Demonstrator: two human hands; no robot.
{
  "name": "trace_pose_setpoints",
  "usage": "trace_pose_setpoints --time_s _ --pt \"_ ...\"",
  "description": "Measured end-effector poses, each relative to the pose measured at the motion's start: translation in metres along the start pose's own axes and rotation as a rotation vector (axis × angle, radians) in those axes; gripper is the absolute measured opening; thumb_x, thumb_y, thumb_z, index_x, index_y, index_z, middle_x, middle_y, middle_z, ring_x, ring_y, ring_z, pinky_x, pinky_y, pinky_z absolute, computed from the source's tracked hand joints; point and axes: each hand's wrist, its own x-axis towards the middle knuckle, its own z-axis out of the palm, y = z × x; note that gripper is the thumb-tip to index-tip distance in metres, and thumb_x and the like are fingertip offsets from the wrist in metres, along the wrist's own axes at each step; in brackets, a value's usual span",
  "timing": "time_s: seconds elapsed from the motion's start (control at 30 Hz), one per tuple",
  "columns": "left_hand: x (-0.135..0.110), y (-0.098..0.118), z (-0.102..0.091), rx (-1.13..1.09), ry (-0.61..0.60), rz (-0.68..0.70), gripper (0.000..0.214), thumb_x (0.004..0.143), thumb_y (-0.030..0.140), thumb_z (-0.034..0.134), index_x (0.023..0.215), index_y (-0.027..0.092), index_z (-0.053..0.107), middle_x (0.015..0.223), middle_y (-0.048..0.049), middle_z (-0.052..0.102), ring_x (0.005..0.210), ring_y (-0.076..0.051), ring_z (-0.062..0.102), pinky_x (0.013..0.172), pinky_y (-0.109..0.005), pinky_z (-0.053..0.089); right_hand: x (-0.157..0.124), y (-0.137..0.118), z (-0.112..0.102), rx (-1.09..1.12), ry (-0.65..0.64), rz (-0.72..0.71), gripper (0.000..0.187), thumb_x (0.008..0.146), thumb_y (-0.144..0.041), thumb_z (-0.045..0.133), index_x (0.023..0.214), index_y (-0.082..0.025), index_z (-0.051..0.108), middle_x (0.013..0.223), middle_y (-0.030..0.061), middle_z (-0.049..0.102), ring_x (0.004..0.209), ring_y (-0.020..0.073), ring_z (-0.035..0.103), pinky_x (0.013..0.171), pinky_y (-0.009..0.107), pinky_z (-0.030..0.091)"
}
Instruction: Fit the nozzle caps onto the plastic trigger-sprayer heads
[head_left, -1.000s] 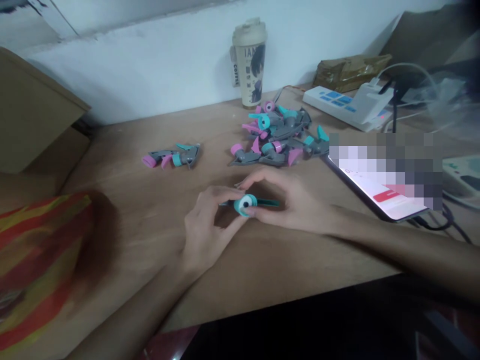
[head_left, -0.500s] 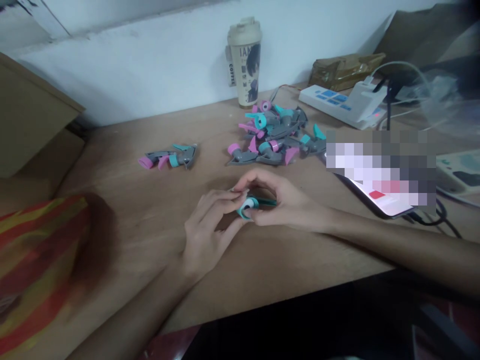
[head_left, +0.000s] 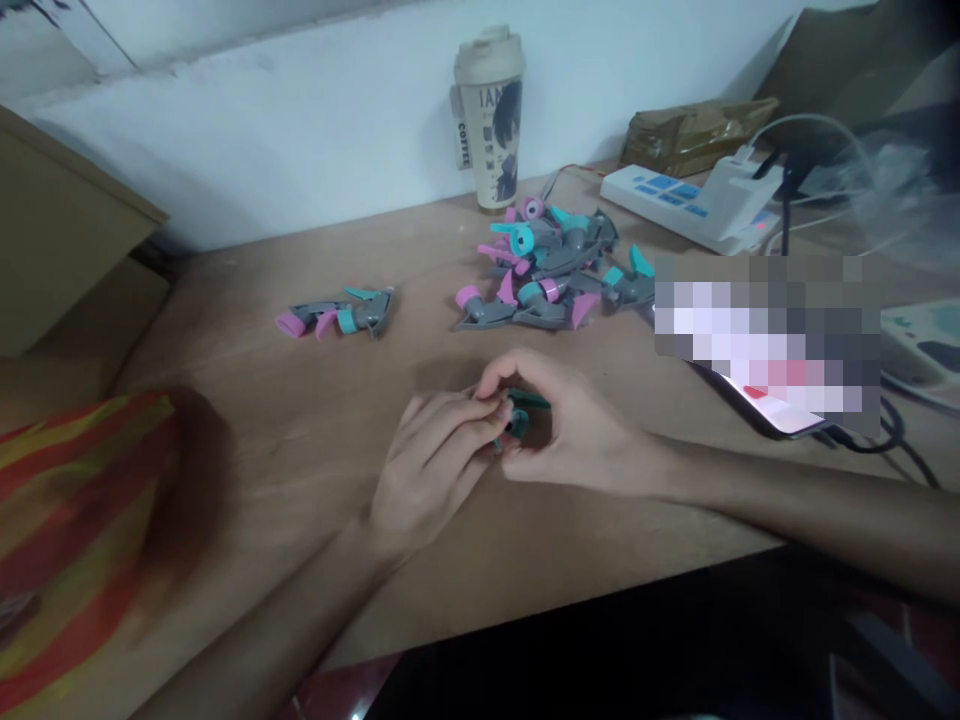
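Where left hand meets right hand | fingers seemingly pinch teal part

Counts on the counter: two hands, the left hand and the right hand, with one teal piece in their shared grip; one pair of grey trigger heads lying apart, one pink-tipped, one teal-tipped; one heap of trigger heads, roughly a dozen, too tangled for an exact count; one lidded cup; one white power strip; one brown packet; one phone; one cardboard box; one striped cloth
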Motion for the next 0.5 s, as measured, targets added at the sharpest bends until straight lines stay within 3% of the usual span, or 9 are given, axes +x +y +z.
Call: trace_pose_setpoints --time_s 0.2,0.5 --pt "-0.0005 -0.0002 0.0019 0.015 -0.008 0.015 0.021 0.079 0.009 0.065 0.099 0.015 0.059 0.097 -0.0054 0.068 0.09 -0.017 0.063 0.076 -0.031 0.047 -0.0025 0.0002 0.0044 -0.125 0.083 -0.064 0.028 0.063 -0.011 0.055 0.088 -0.019 0.048 0.086 -0.0015 0.056 0.078 0.0116 0.054 0.07 0.025 0.042" --pt "0.0032 -0.0016 0.0003 0.081 -0.039 -0.02 0.025 0.08 0.009 0.064 0.103 0.018 0.059 0.103 -0.0041 0.068 0.095 -0.016 0.063 0.083 -0.03 0.047 0.0002 0.0012 0.0034 -0.174 0.107 -0.108 0.036 0.061 -0.004 0.053 0.094 -0.018 0.049 0.092 0.0015 0.059 0.087 0.0144 0.056 0.08 0.028 0.046"
